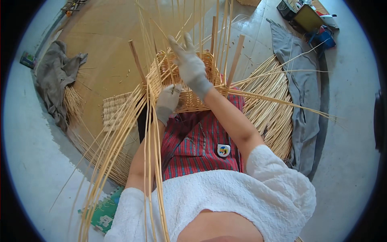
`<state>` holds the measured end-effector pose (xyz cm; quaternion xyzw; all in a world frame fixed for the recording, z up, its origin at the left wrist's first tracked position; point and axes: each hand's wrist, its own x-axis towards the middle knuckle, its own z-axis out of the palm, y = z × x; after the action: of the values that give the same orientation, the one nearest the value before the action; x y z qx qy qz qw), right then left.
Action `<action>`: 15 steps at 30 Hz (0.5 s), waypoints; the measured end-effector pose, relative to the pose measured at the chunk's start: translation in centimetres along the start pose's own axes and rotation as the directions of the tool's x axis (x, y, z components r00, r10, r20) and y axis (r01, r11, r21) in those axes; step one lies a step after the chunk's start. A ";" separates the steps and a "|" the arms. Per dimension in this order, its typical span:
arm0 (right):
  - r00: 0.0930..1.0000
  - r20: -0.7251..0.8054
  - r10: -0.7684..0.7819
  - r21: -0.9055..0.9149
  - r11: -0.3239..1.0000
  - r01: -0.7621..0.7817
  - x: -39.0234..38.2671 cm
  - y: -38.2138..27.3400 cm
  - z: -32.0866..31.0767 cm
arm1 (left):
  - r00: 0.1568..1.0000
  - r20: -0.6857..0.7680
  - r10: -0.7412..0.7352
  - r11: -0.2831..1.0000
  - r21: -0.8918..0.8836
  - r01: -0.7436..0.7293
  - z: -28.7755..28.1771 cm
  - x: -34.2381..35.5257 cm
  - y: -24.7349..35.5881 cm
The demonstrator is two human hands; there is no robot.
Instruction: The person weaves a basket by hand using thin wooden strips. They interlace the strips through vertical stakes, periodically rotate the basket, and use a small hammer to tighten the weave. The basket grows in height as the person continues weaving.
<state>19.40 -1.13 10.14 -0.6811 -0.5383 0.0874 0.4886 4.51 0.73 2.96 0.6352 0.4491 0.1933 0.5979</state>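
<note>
A half-woven wicker basket (195,101) rests against my lap, with many thin upright canes (201,24) and a few flat wooden stakes (235,60) rising from its rim. My right hand (189,64), in a grey glove, reaches over the basket's rim among the uprights with fingers spread. My left hand (167,103), also gloved, is closed on the woven near wall where a bundle of long loose canes (121,149) runs down to my left.
A flat woven wicker panel (115,111) lies on a tan mat (105,44). A pile of canes (270,105) sits on a grey cloth (302,92) to the right. Another grey cloth (54,78) lies at left. Boxes and tools (310,20) stand at top right.
</note>
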 end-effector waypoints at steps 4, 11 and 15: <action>0.991 0.082 0.108 0.442 0.887 -0.133 -4.1 4.0 -2.4 | 0.996 0.005 -0.087 0.989 -0.122 0.087 -1.1 0.5 -1.0; 0.957 -0.015 0.291 0.803 0.573 -0.162 -9.7 8.1 -4.1 | 0.967 -0.219 0.131 0.991 0.043 -0.125 0.6 0.6 3.2; 0.977 0.077 0.198 0.971 0.209 -0.119 -11.2 5.0 -3.2 | 0.954 -0.271 0.131 0.957 0.284 -0.051 1.3 1.4 2.9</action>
<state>20.18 -11.87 3.43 -0.2833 -0.2789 0.4301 0.8105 7.24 1.42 4.95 0.6973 0.5233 0.2469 0.4231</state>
